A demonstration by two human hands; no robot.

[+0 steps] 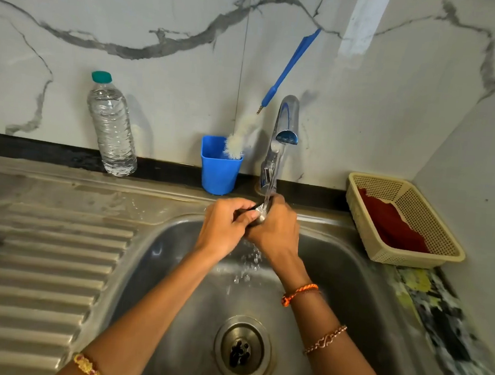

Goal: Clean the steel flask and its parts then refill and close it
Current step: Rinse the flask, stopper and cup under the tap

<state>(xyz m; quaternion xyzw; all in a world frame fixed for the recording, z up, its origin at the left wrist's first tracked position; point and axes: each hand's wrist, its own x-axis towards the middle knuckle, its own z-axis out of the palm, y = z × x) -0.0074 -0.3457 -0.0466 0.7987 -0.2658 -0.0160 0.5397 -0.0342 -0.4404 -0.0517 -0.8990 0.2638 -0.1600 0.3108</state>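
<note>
Steel part [259,213], wet, gripped by hands [253,224]

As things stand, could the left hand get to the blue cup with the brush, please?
Probably yes: the blue cup stands just behind the left hand, with nothing between them. However, both it and the right hand grip a small steel part under the tap.

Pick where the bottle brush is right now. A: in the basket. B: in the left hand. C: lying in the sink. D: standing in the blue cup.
D: the brush stands bristles down in the blue cup beside the tap, its blue handle leaning on the wall.
</note>
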